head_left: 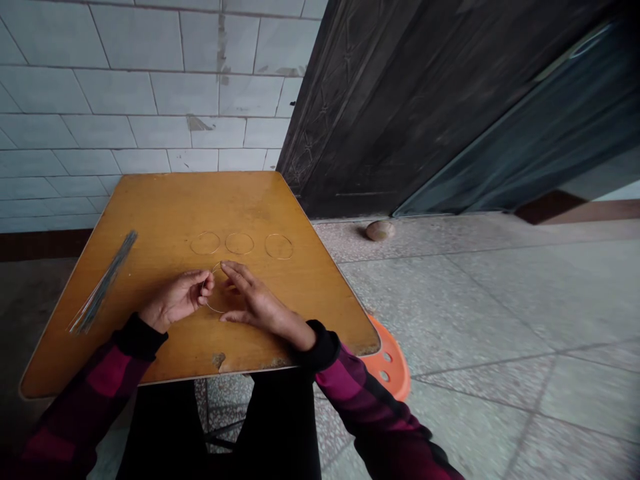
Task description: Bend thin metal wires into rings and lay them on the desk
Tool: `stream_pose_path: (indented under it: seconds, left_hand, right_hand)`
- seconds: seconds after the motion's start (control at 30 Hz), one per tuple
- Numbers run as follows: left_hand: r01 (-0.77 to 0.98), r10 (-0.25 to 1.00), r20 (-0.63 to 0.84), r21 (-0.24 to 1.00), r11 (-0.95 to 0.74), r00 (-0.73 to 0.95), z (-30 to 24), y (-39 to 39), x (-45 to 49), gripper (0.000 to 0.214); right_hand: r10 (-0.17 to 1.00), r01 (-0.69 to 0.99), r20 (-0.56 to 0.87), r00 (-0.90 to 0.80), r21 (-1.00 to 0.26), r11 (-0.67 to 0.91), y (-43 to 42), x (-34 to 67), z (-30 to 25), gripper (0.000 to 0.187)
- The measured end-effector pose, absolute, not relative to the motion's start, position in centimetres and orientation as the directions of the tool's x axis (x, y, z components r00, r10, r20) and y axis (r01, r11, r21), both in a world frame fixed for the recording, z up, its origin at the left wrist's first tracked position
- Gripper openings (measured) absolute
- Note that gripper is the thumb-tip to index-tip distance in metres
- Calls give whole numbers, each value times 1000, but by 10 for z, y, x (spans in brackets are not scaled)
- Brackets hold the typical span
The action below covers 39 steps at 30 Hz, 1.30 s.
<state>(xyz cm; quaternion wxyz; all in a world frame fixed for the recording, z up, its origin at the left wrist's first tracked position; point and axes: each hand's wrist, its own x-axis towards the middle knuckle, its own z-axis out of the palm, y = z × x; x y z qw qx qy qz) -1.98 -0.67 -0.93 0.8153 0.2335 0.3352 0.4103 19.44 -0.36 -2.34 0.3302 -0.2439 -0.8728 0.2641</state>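
Observation:
My left hand (183, 297) is closed in a pinch on the left side of a thin wire ring (214, 309), just above the wooden table (165, 200). My right hand (255, 299) curves around the ring's other side, its fingertips touching the wire at the top and its thumb at the bottom. The ring's right part is hidden by the right hand. Beyond the hands, three wire rings (239, 253) lie in a row on the tabletop. To the left of my left hand is a bundle of straight thin wires (106, 283).
An orange stool (395, 363) with holes in its seat shows under the table's right corner. White wall tiles (145, 93) rise behind the table, beside a dark door (370, 127). A roundish stone-like object (380, 231) sits on the floor near the door.

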Motion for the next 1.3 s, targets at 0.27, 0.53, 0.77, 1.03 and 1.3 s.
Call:
stream_pose_path:
  seconds: [0.27, 0.53, 0.77, 1.03, 1.3]
  left_hand:
    - [-439, 928, -247, 827, 351, 278, -2, -15, -15, 25]
    - [-273, 974, -149, 943, 192, 169, 3, -21, -5, 30]
    - [-282, 969, -167, 935, 214, 181, 1, -19, -7, 34]
    - [-320, 925, -228, 890, 325, 304, -6, -16, -11, 29]
    - [-218, 945, -226, 935, 278, 237, -1, -15, -11, 18]
  right_hand:
    - [689, 337, 473, -549, -629, 701, -2, 195, -26, 100]
    - [687, 329, 486, -540, -630, 704, -4, 193, -30, 97]
    - [672, 327, 482, -562, -617, 716, -5, 190, -28, 102]
    - [654, 333, 448, -609, -604, 724, -10, 188, -26, 104]
    - [607, 289, 449, -656, -593, 751, -12, 187, -25, 99]
